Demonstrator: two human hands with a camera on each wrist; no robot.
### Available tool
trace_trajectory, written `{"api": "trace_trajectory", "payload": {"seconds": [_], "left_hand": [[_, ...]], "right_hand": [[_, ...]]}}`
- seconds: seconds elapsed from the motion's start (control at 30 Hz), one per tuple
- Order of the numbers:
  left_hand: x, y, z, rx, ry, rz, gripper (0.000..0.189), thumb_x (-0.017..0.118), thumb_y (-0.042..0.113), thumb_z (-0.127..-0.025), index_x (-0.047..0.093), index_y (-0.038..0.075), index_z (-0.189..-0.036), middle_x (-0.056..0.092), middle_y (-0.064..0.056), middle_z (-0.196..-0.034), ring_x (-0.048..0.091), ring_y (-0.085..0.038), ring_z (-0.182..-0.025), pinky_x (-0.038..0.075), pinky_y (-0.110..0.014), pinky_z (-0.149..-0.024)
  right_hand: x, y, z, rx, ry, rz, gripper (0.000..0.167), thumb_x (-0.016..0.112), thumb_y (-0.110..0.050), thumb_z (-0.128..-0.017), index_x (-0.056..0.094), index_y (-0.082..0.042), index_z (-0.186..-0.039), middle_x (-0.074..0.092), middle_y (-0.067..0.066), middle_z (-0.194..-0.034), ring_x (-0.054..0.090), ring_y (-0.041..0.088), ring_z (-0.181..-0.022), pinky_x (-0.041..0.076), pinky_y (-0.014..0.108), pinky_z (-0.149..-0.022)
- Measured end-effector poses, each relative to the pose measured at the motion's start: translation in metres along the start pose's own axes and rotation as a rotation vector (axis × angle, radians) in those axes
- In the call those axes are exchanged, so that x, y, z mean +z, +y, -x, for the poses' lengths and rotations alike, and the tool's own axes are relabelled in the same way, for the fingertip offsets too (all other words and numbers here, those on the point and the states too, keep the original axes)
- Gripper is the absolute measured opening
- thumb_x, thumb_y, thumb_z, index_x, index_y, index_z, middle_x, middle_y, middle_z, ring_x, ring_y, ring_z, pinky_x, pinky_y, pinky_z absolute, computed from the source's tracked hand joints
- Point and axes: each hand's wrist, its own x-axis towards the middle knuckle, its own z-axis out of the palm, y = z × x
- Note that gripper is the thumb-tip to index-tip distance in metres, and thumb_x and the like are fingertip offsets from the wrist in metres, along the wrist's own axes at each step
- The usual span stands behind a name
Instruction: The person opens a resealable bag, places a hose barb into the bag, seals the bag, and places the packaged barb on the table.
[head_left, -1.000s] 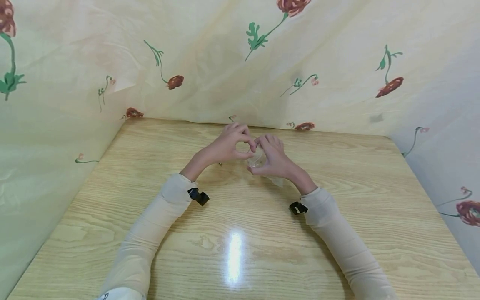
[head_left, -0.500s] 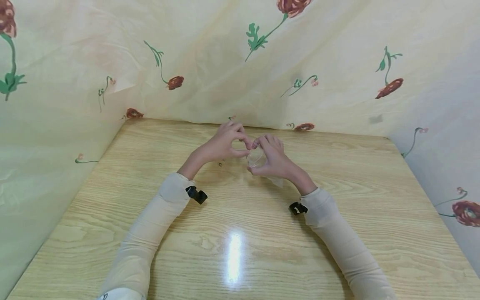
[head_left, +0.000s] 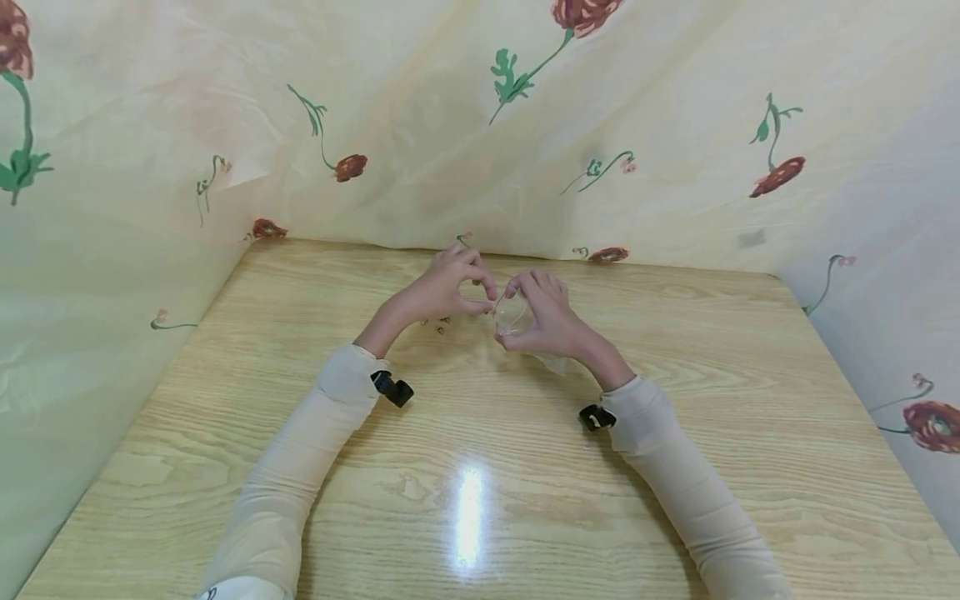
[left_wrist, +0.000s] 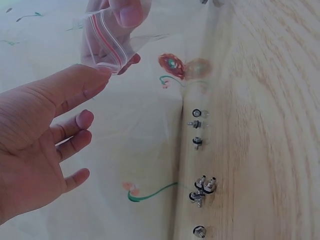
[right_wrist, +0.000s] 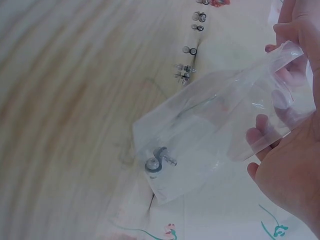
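Observation:
A clear zip bag (right_wrist: 195, 110) with a red-striped seal hangs between my hands above the back of the table. My right hand (head_left: 547, 312) grips it near the mouth, thumb and index finger curled round the plastic. At the bag's sealing edge, my left hand (head_left: 450, 287) has thumb and index finger brought close together and seems to pinch the lip, its other fingers loosely bent. A few small metal fittings (right_wrist: 159, 161) with dark rings lie in the bag's lower corner. More such fittings (left_wrist: 200, 190) stand loose on the table, below the left hand.
The wood-grain table (head_left: 525, 500) stretches toward me, glossy with a bright light reflection. Behind it and along both sides hangs a flower-patterned cloth (head_left: 420, 125). A black strap mount (head_left: 393, 389) sits on each wrist.
My left hand has drawn slightly left, away from the right fingers, uncovering more loose fittings beneath it. The right hand keeps its hold on the bag in the same place.

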Motion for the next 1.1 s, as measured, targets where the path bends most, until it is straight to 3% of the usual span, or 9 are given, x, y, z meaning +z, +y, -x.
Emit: {"api": "trace_trajectory", "payload": {"seconds": [0.23, 0.4, 0.6, 1.1], "left_hand": [[0.001, -0.006, 0.001, -0.005, -0.007, -0.026, 0.01, 0.079, 0.024, -0.09, 0.074, 0.016, -0.094, 0.058, -0.012, -0.1, 0.042, -0.024, -0.102, 0.032, -0.048, -0.095], [0.003, -0.011, 0.002, -0.044, -0.058, -0.034, 0.01, 0.077, 0.02, -0.091, 0.074, 0.015, -0.098, 0.059, -0.015, -0.103, 0.041, -0.026, -0.103, 0.029, -0.05, -0.097], [0.007, -0.016, 0.002, -0.08, -0.12, -0.059, 0.012, 0.076, 0.02, -0.092, 0.074, 0.014, -0.102, 0.06, -0.013, -0.108, 0.044, -0.025, -0.105, 0.026, -0.051, -0.103], [0.008, -0.026, 0.002, -0.109, -0.18, -0.099, 0.014, 0.076, 0.022, -0.093, 0.073, 0.016, -0.105, 0.058, -0.011, -0.111, 0.041, -0.026, -0.11, 0.025, -0.054, -0.107]], "right_hand": [[0.001, -0.001, 0.001, -0.001, -0.001, -0.007, 0.058, 0.083, -0.03, -0.075, 0.05, -0.007, -0.117, 0.049, 0.02, -0.114, 0.038, 0.03, -0.115, 0.018, 0.06, -0.107], [0.001, -0.001, 0.002, 0.001, 0.0, -0.011, 0.058, 0.082, -0.029, -0.075, 0.05, -0.006, -0.117, 0.049, 0.02, -0.115, 0.038, 0.03, -0.115, 0.017, 0.06, -0.107], [0.001, -0.001, 0.002, 0.004, 0.0, -0.009, 0.058, 0.082, -0.029, -0.075, 0.05, -0.006, -0.117, 0.048, 0.02, -0.114, 0.037, 0.031, -0.114, 0.018, 0.06, -0.107], [0.001, -0.002, 0.0, 0.006, 0.002, -0.001, 0.058, 0.083, -0.029, -0.074, 0.05, -0.006, -0.117, 0.046, 0.013, -0.112, 0.037, 0.03, -0.113, 0.018, 0.059, -0.107]]}}
